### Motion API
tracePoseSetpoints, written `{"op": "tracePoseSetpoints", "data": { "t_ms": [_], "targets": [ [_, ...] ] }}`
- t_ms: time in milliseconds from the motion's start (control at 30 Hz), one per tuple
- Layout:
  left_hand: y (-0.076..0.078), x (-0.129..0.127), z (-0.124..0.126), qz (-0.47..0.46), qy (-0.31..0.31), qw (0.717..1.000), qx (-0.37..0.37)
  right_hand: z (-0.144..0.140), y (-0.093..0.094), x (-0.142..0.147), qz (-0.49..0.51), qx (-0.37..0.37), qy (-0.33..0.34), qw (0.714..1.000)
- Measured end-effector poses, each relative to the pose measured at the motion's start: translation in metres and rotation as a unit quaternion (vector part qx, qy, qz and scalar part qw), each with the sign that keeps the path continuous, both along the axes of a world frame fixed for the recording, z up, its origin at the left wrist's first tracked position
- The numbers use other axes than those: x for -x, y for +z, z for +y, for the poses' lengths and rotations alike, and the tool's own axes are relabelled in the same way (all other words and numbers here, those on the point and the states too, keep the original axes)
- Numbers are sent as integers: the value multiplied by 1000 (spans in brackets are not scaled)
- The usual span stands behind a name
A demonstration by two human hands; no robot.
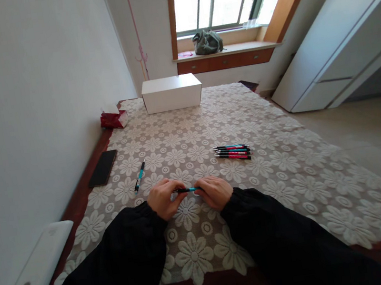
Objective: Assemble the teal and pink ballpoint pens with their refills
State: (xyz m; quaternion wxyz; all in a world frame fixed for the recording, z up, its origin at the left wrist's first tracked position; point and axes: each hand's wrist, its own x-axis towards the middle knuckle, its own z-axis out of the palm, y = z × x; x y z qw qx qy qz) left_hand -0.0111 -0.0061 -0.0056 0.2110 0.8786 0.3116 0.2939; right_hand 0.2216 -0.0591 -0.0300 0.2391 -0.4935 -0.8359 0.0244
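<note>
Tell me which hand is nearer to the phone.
Left. The left hand is just right of the loose pen, below and right of the phone; the right hand lies farther right, holding the same pen.

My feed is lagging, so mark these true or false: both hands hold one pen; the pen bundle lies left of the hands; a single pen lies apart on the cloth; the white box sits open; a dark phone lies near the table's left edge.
1. Left hand and right hand hold one pen: true.
2. Pen bundle lies left of the hands: false, it lies to the right, beyond them.
3. Single pen lies apart: true.
4. White box sits open: false, it is closed.
5. Dark phone near left edge: true.
</note>
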Motion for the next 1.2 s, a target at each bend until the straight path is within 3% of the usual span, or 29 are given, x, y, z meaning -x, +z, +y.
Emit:
{"op": "tracePoseSetpoints", "data": {
  "t_ms": [200,433,700,933,1200],
  "targets": [
    [-1,1,1,38,16,999,-17,-2,2,1,9,18,-1,1000],
    [1,0,1,-5,2,1000,-15,-5,4,3,-1,33,-24,999],
    [-2,1,4,57,-1,998,-26,-3,6,3,23,22,5,999],
    [-6,0,5,27,-17,999,-24,-5,1,3,36,35,-24,998],
    [0,0,2,69,0,997,-34,-5,8,5,35,-4,21,999]
  ]
}}
